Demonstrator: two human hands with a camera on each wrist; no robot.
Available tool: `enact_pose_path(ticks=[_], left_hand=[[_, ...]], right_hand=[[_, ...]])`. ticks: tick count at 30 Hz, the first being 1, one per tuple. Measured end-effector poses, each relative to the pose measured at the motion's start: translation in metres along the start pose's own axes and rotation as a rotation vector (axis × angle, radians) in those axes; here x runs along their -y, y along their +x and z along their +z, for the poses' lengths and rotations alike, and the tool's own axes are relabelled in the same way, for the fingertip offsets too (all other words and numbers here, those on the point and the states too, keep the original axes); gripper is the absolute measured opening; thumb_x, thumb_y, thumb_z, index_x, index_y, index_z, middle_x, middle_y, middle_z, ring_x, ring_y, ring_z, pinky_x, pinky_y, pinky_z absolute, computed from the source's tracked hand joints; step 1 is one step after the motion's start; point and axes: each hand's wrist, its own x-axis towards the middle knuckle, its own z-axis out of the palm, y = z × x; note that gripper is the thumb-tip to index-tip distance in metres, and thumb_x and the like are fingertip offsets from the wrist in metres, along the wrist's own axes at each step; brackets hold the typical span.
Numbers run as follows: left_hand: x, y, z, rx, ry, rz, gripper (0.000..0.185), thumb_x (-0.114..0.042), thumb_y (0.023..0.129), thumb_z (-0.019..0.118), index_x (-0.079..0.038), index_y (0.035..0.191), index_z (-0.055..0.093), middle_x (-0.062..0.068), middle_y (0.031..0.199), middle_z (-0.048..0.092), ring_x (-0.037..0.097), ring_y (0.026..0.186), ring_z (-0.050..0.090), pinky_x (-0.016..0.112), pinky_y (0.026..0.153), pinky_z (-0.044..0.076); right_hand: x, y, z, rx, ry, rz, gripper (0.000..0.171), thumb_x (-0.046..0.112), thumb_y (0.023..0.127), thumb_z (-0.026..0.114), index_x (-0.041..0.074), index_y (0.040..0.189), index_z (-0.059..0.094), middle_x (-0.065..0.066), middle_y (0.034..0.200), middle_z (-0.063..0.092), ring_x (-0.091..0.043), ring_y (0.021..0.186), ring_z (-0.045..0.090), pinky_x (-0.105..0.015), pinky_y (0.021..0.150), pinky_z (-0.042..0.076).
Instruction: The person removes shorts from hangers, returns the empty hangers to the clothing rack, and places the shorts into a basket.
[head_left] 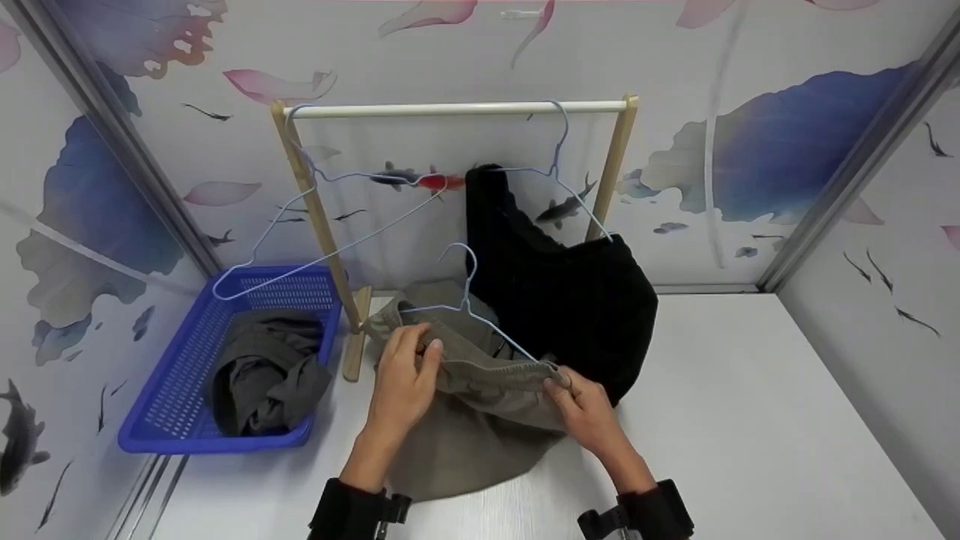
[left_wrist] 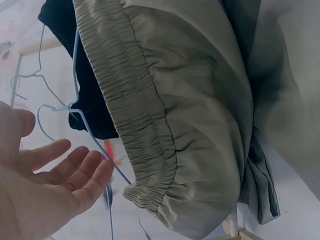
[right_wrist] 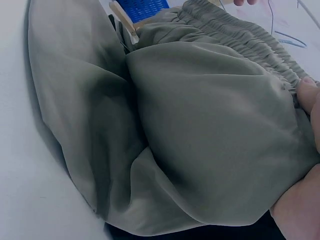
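Grey-green pants with an elastic waistband spread over the white table in front of me. A light blue wire hanger lies at their waist opening, its hook upright and both arms reaching toward the waistband's two ends. My right hand pinches the waistband's right end, by the hanger's tip; thumb and cloth also show in the right wrist view. My left hand is beside the left part of the waistband. In the left wrist view its fingers are loosely spread, apart from the cloth, near the hanger.
Behind stands a rack with a white rod and wooden posts. An unloaded blue hanger hangs at its left; a black garment hangs on another at right. A blue basket at left contains dark grey clothing.
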Motion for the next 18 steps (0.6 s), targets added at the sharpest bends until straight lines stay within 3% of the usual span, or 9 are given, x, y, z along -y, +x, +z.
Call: enact_pose_path(ticks=[7,18], left_hand=[[0.008,-0.006,-0.002,-0.022,0.023,-0.021,0.037,-0.022,0.108,0.055,0.001,0.137,0.059,0.020,0.137,0.056,0.040,0.129,0.054,0.058,0.106,0.044],[0.021,-0.013,-0.005,-0.051,0.051,-0.019,0.041,-0.019,0.106,0.057,0.003,0.141,0.056,0.023,0.143,0.052,0.043,0.134,0.051,0.061,0.108,0.042]], right_hand=[[-0.001,-0.005,-0.005,0.040,0.025,0.036,0.030,0.007,0.100,0.065,0.017,0.074,0.052,0.015,0.070,0.043,-0.001,0.064,0.043,-0.023,0.059,0.038],[-0.007,-0.012,-0.013,0.092,0.065,0.072,0.025,0.006,0.101,0.063,0.017,0.079,0.058,0.014,0.073,0.045,-0.002,0.067,0.045,-0.023,0.061,0.039]])
